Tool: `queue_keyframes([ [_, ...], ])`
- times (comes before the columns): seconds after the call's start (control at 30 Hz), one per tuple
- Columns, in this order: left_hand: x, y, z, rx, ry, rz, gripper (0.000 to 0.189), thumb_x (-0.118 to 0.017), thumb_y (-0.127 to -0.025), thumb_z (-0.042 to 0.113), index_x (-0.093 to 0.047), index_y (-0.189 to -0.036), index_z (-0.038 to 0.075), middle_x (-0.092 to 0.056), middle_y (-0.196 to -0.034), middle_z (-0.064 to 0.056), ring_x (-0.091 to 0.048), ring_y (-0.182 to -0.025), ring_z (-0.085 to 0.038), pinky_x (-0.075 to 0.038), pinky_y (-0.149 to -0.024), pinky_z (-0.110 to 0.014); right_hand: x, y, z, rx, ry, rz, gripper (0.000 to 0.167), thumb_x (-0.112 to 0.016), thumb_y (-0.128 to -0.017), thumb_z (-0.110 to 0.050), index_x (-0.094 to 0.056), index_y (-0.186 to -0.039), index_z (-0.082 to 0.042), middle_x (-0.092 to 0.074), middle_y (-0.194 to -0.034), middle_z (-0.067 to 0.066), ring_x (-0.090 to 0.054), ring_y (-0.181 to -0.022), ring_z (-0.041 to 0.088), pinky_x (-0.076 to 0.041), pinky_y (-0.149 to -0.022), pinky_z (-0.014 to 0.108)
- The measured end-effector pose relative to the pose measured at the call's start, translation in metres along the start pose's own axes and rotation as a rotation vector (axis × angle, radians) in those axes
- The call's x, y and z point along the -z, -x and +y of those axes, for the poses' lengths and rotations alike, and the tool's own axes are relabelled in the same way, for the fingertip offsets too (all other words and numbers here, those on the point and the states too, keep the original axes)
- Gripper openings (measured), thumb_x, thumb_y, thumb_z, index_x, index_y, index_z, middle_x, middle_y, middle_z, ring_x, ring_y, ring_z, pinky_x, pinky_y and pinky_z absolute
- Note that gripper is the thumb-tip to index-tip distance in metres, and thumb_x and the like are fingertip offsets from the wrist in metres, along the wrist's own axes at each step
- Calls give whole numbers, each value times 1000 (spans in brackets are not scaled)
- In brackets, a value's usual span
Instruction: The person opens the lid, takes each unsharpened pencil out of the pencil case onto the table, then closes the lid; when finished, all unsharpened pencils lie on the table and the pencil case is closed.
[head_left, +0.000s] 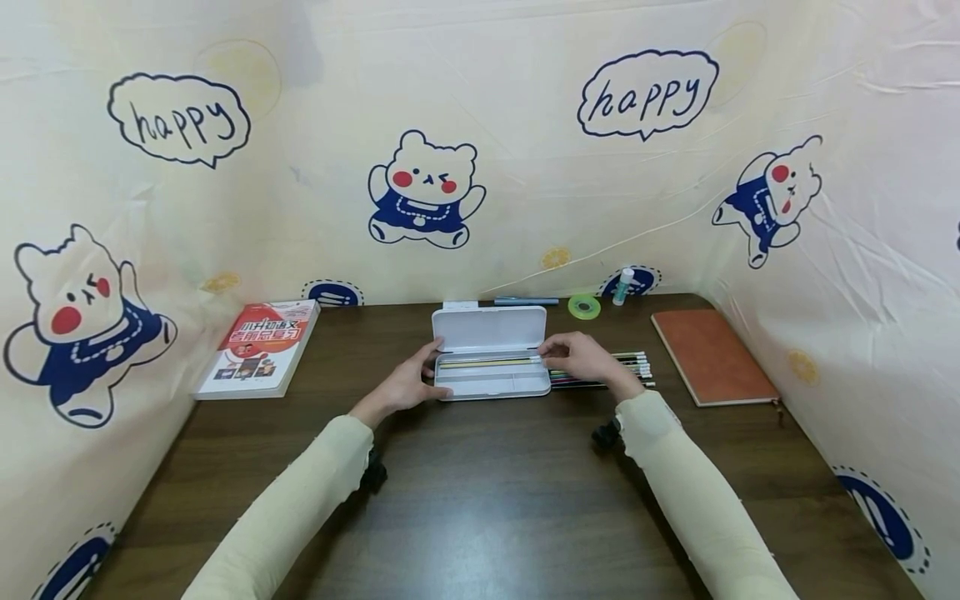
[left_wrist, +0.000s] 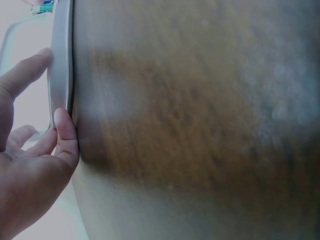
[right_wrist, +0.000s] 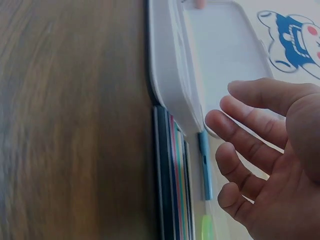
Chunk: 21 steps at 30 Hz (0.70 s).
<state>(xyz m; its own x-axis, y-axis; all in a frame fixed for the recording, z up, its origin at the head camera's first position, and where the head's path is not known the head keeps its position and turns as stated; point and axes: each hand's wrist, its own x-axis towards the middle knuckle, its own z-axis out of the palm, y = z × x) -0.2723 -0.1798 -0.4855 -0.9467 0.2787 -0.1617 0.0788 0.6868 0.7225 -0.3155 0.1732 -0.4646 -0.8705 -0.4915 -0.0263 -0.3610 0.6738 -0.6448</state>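
Note:
A white pencil case [head_left: 492, 385] lies with its lid [head_left: 489, 331] raised at the back of the table. A yellow pencil and what looks like another slim stick lie in its rear compartment. My left hand [head_left: 405, 382] grips the left end of the case, thumb at the front and fingers round the side. My right hand [head_left: 581, 357] hovers at the case's right end, fingers loosely bent; the right wrist view shows nothing held between them. Several pencils [right_wrist: 175, 185] lie side by side against the case's right end, partly under my right hand in the head view.
A book [head_left: 258, 350] lies at the left and a brown notebook [head_left: 714, 357] at the right. Along the back edge are a blue pen [head_left: 527, 301], a green tape roll [head_left: 584, 307], a glue stick [head_left: 622, 286] and a white block [head_left: 460, 305]. Printed cloth surrounds the table.

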Motion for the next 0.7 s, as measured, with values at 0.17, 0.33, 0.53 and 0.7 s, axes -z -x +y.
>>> queue_keyframes([
  [0.17,0,-1,0,3,6,0,103,-82,-83,28,-16,-161,23,-42,-155,-11,-50,-118,-27,-42,-102,-44,-8,-6,-4,-8,50,-26,23,-68,-95,-19,-73,-115,-10,-74,-110,6,-59,-90,19,-48,-82,37],
  [0.33,1,0,1,-1,5,-1,102,-82,-84,28,-15,-161,22,-42,-155,-12,-50,-118,-27,-42,-102,-44,-13,-9,-8,-25,95,-48,24,-67,-95,-19,-73,-117,-13,-73,-114,4,-58,-92,19,-48,-86,38],
  [0.53,0,1,2,1,12,0,102,-82,-84,28,-16,-161,23,-42,-156,-11,-50,-119,-27,-42,-103,-44,-18,-11,-11,5,137,-81,18,-68,-94,-18,-75,-110,-14,-74,-110,2,-61,-94,16,-50,-91,40],
  [0.7,-1,1,2,-2,10,-3,102,-82,-84,28,-15,-161,23,-42,-157,-11,-51,-119,-27,-42,-103,-45,-20,-12,-12,16,150,-109,15,-68,-93,-16,-77,-106,-16,-74,-104,0,-60,-88,14,-51,-87,36],
])
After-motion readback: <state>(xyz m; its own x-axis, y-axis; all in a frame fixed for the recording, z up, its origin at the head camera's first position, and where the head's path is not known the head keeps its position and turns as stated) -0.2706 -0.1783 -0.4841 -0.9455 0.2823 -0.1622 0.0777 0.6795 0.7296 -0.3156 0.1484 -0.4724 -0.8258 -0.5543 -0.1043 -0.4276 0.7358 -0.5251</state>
